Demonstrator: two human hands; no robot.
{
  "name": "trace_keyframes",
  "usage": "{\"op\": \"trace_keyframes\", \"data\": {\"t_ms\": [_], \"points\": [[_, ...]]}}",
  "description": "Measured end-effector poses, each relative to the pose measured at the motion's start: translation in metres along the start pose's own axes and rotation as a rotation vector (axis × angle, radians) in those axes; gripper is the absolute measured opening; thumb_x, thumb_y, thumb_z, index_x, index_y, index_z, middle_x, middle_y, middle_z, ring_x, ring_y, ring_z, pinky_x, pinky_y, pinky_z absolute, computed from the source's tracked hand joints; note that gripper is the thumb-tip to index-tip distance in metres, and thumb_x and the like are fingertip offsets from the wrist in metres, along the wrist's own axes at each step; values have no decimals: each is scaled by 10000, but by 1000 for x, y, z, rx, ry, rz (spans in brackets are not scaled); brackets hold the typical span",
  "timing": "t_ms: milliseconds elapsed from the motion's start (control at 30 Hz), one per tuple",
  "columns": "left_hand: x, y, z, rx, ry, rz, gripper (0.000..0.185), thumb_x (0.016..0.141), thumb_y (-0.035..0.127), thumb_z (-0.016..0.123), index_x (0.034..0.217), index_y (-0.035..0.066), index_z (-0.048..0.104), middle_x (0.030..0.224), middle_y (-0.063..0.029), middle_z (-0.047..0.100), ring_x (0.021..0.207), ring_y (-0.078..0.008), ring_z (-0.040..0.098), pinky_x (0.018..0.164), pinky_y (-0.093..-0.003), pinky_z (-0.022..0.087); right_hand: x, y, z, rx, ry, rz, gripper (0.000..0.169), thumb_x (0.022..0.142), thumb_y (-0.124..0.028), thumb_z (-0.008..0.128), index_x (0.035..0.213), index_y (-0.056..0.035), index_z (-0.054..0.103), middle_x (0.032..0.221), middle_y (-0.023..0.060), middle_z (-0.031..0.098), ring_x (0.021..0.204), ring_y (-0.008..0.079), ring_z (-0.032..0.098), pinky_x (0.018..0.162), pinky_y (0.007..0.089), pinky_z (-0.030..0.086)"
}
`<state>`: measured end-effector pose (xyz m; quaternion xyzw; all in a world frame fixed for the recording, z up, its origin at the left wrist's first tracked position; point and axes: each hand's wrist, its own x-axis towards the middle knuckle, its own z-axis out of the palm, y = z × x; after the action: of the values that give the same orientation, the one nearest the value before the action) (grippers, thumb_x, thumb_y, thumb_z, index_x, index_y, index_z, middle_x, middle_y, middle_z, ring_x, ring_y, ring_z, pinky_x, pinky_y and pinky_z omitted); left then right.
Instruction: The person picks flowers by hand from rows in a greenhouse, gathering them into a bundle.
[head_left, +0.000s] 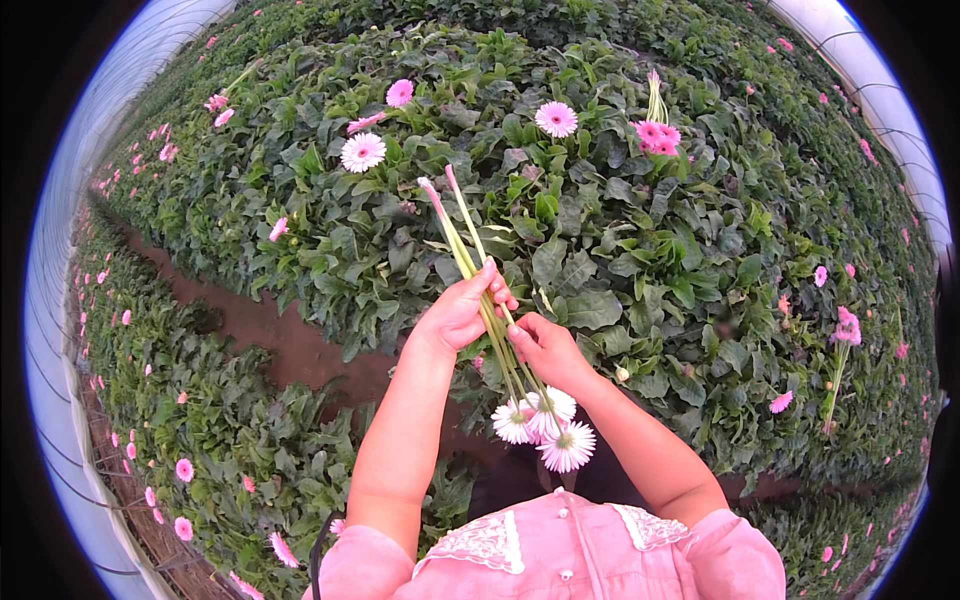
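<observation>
My left hand (469, 304) grips a small bunch of cut gerbera stems (459, 244) in front of my body. The stems slant, their pinkish cut ends up and away from me. At the lower end hang several pale pink-white gerbera heads (551, 427), facing down toward my legs. Close beside, my right hand (546, 346) has its thumb and fingers pinched on one of the stems just below the left hand. Its curled fingers partly hide the stem there.
Dense leafy gerbera plants (592, 307) fill the bed ahead, with standing blooms such as a pink gerbera (556, 119). Bunches of cut pink gerberas lie on the leaves at the far right (658, 137) and right side (847, 327). A bare soil path (300, 345) runs left; greenhouse film (67, 300) curves along the edge.
</observation>
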<state>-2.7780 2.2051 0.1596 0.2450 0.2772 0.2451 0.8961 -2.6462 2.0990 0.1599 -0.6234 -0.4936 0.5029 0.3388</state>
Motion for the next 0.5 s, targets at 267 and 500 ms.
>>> {"op": "trace_keyframes", "data": {"t_ms": [267, 500], "points": [[62, 40, -9, 156, 190, 2, 360, 883, 407, 399, 669, 120, 367, 585, 20, 375, 570, -136, 461, 619, -332, 469, 93, 28, -50, 279, -69, 167, 241, 864, -269, 504, 948, -46, 536, 783, -11, 553, 663, 64, 513, 581, 204, 426], [191, 66, -70, -200, 155, -148, 308, 884, 352, 434, 702, 106, 397, 609, 3, 393, 481, -95, 356, 502, -256, 378, 254, 85, -151, 412, 275, 228, 189, 886, -156, 429, 1023, -74, 532, 859, 9, 570, 740, 84, 525, 636, 230, 434]]}}
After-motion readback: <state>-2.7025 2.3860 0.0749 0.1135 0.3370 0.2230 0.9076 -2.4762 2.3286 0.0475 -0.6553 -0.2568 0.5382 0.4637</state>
